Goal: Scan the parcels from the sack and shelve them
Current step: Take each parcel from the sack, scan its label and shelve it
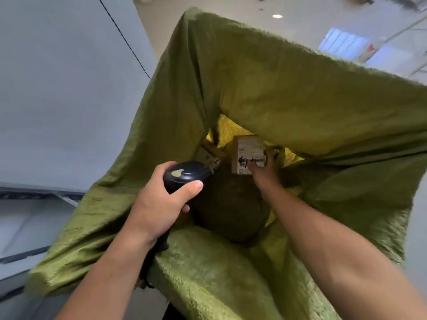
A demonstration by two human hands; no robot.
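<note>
Right hand (263, 172) grips a box (248, 154) inside the sack (277, 88) (left hand (159, 204) holding the scanner (184, 175)); lifting it clear for scanning comes next.

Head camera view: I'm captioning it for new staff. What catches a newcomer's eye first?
The big green sack fills the middle, its mouth gaping open. Deep inside, the right hand grips a small cardboard parcel; just left of it, the left hand holds a black scanner.

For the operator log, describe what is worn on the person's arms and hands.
Nothing is worn: the left hand and right hand are ungloved, with no ring, watch or wristband visible. The left forearm and right forearm are bare, no sleeve up to the frame's edge.
</note>
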